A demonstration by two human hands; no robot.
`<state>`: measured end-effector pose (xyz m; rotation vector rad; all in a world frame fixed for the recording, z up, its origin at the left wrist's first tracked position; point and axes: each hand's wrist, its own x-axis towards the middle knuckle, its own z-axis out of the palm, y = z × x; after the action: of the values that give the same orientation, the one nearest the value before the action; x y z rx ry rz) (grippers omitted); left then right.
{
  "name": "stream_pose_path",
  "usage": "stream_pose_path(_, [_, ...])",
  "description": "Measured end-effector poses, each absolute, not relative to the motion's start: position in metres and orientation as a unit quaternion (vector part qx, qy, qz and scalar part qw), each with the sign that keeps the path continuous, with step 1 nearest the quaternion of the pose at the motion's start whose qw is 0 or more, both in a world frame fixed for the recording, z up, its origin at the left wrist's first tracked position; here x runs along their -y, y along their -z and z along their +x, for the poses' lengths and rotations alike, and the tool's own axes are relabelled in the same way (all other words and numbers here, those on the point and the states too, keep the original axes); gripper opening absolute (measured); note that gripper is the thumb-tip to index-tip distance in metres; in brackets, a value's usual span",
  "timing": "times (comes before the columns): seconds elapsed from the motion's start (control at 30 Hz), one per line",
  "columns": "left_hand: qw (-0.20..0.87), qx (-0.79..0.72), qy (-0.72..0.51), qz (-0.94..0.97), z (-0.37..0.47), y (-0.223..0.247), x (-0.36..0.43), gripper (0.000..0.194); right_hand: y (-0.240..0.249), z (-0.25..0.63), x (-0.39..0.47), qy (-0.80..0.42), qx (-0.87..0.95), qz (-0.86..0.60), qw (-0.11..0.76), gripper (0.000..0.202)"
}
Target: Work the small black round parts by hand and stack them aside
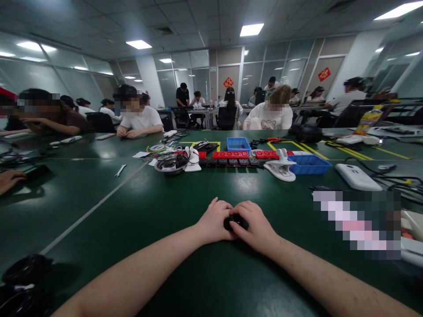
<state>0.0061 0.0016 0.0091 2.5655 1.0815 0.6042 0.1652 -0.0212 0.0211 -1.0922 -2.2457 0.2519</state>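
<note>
Btwn hands (215, 221), touching both: sm blk object (237, 221).

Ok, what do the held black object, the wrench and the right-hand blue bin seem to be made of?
Black object: perhaps plastic, dark with small glints; it is partly covered, so the material stays open.
Wrench: probably metal, going by its pale silvery-grey, smooth-looking surface.
Blue bin: likely moulded plastic, with thin walls, one even colour and a soft, low sheen.
</note>
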Motion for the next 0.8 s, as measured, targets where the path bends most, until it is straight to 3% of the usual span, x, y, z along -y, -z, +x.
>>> stream_pose_path(0.13, [0.190, -0.333, -0.202, 0.901, 0.003, -0.009, -0.008, 0.032, -0.022, 0.168, 0.023, -0.122, 0.873, -0.326, 0.341, 0.027])
stream_pose_path(0.27, [0.176, -0.307, -0.183, 0.917, 0.001, -0.006, -0.013, 0.022, -0.024, 0.167, 0.027, -0.132, 0.884, -0.294, 0.337, 0.028])
stream_pose_path(0.43, [0.154, -0.305, -0.170, 0.924, 0.001, -0.004, -0.013, 0.022, -0.023, 0.165, 0.028, -0.142, 0.886, -0.291, 0.331, 0.030])
stream_pose_path(0.63, [0.176, -0.313, -0.163, 0.919, 0.001, -0.006, -0.011, 0.038, -0.026, 0.169, 0.027, -0.140, 0.886, -0.282, 0.340, 0.032])
stream_pose_path(0.8, [0.185, -0.357, -0.166, 0.900, 0.002, -0.012, -0.005, 0.083, -0.031, 0.175, 0.022, -0.139, 0.845, -0.349, 0.381, 0.023])
